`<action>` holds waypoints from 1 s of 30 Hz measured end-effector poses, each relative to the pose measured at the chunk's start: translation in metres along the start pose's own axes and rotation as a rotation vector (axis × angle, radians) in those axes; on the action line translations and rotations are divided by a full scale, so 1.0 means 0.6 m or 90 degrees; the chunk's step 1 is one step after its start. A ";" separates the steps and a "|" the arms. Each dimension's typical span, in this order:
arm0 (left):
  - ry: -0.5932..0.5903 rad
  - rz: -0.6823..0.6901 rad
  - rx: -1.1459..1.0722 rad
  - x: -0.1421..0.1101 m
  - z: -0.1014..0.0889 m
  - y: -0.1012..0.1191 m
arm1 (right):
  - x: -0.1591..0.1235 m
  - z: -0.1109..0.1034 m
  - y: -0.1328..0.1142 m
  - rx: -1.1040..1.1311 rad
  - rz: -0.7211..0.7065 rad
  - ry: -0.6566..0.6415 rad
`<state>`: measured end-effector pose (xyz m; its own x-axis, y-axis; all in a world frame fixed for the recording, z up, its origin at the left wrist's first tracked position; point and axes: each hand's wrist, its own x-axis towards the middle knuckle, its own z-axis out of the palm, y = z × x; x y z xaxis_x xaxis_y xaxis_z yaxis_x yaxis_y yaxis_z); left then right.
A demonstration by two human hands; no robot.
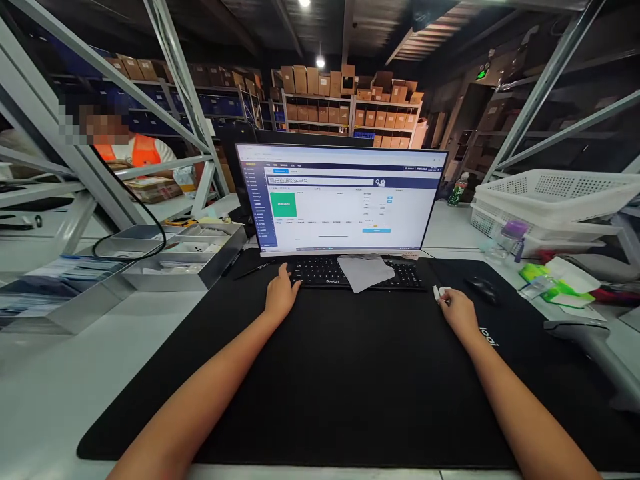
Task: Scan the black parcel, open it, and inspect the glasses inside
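Observation:
My left hand (281, 293) is at the left end of the black keyboard (320, 272), its thumb and fingers apart and nothing held. Whether a fingertip presses a key I cannot tell. My right hand (459, 311) rests on the black desk mat (350, 373), right of the keyboard. Its fingers are closed on a small white object (437, 293), mostly hidden by them. Across the right half of the keyboard lies a greyish-white sheet (367, 272). Behind it a lit monitor (335, 200) shows a page with a green square. Beyond my right hand sits a black mouse (481, 289).
Grey trays (185, 267) with papers and small items stand at left. On the right are a scanner (585, 340), a green tissue pack (555, 283), a purple-topped bottle (507, 240) and white baskets (555, 200). A person in an orange vest (146, 151) is behind the metal frame.

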<state>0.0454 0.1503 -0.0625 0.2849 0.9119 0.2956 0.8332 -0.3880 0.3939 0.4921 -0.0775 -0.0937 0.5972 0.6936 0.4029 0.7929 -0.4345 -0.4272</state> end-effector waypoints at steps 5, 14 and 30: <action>-0.006 0.019 -0.007 0.008 0.014 0.002 | -0.006 0.002 -0.017 0.005 0.015 0.004; 0.021 -0.017 0.023 -0.001 0.012 0.020 | 0.015 0.039 -0.075 0.061 0.089 0.060; 0.008 -0.008 0.102 -0.012 0.009 0.028 | 0.037 0.002 -0.062 0.092 0.102 0.078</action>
<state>0.0601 0.1379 -0.0628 0.2689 0.9143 0.3030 0.9018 -0.3495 0.2542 0.4760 -0.0452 -0.0696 0.7315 0.5437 0.4114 0.6661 -0.4414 -0.6012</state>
